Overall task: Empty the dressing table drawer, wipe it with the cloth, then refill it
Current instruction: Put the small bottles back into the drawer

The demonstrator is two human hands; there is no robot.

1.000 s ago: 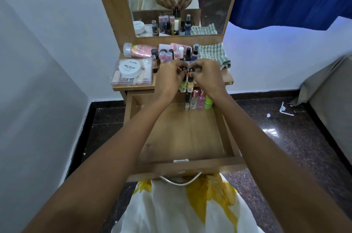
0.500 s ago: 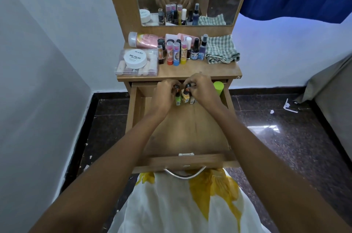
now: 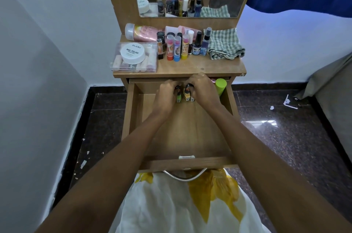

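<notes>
Fingers curl tight round black caps: left hand and right hand each pinch small glass nail polish bottles, upright at the twelve o'clock end of the smooth wooden drawer. This looks like refilling. Next comes a clean release, then fetching more from the tabletop. The soft checked cloth lies crumpled there at one o'clock. A green cylinder stands at the right hand's three o'clock.

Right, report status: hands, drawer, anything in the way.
Left hand and right hand both grip small bottles at the back of the open drawer. Green tube stands close beside right hand. Cloth on the tabletop, untouched.
</notes>
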